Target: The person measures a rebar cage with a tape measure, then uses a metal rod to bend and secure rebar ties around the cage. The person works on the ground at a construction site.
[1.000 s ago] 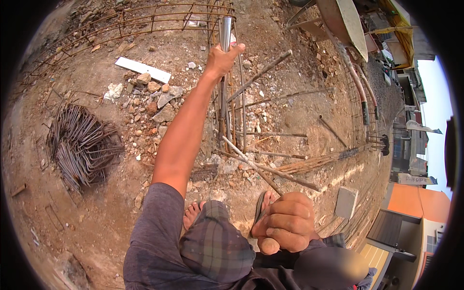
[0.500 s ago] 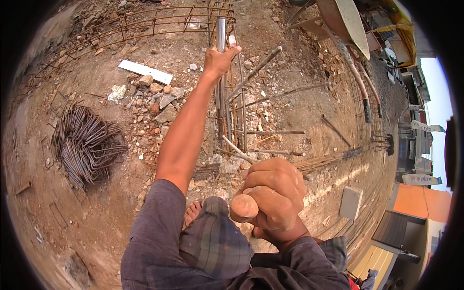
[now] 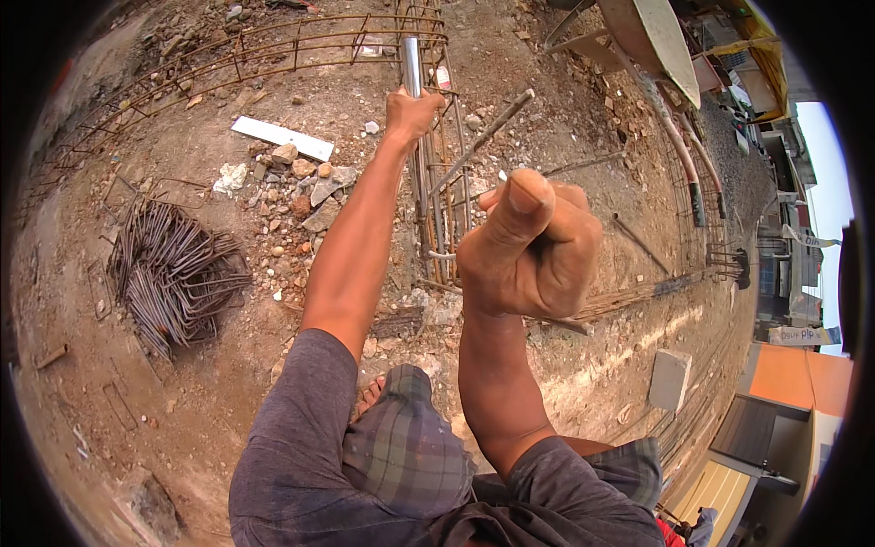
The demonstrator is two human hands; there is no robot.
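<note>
My left arm stretches forward, and my left hand is wrapped round a shiny metal tube that sticks up out of its far side. The tube lies along a rebar cage of long rusty bars on the ground. My right hand is raised close to the camera, right of the cage, with thumb up and fingers curled; what they hold, if anything, is hidden. Beside it, a short pale bent rod shows low on the cage; I cannot tell whether it joins the hand.
Another rebar cage runs off to the far left. Left of my arm lie a white strip, stones and a heap of bent steel rods. Loose bars jut rightward. A wheelbarrow and grey block stand right.
My right hand has lifted and moved forward, turning so the thumb points up and the forearm shows. My left hand stays on the tube, which has shifted slightly left.
</note>
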